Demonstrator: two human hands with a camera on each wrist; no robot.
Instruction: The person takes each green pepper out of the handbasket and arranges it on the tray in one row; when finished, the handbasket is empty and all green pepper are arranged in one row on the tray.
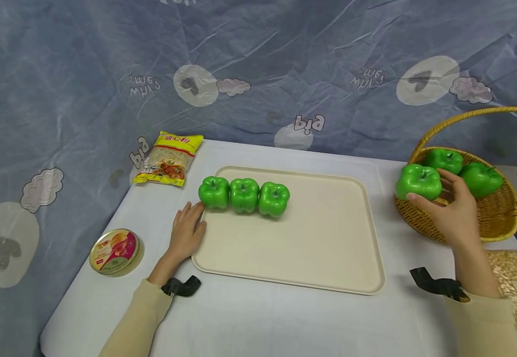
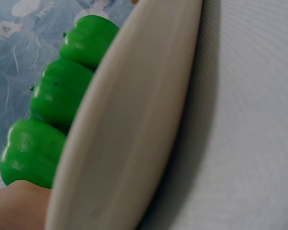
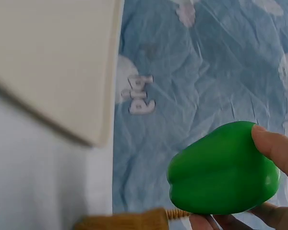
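My right hand (image 1: 457, 213) grips a green bell pepper (image 1: 418, 182) between thumb and fingers, over the left side of a wicker basket (image 1: 504, 225). The right wrist view shows that same bell pepper (image 3: 223, 170) with the thumb on its end. Two more peppers, a rear one (image 1: 443, 160) and a right one (image 1: 481, 179), lie in the basket. My left hand (image 1: 188, 232) rests at the left edge of a beige tray (image 1: 321, 238), fingertips near the leftmost of three peppers (image 1: 214, 192) standing in a row on it.
A yellow food packet (image 1: 169, 158) lies at the table's back left. A round tin (image 1: 115, 252) sits left of my left hand. A bag of grains (image 1: 515, 282) lies beside my right forearm. The basket's tall handle (image 1: 477, 113) arches over its back.
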